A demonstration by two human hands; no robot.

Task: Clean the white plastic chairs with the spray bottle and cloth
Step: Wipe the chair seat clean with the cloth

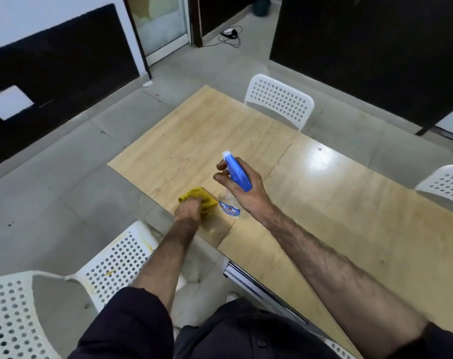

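The right hand grips the spray bottle by its neck, fingers curled round the blue trigger head, the clear body standing on or just above the wooden tabletop (which of the two cannot be told). Just to its left, the left hand is clenched on a yellow cloth bunched at the near left edge of the tabletop. A white plastic chair with yellowish smears sits near left; another chair stands at the far side, and a third at the right.
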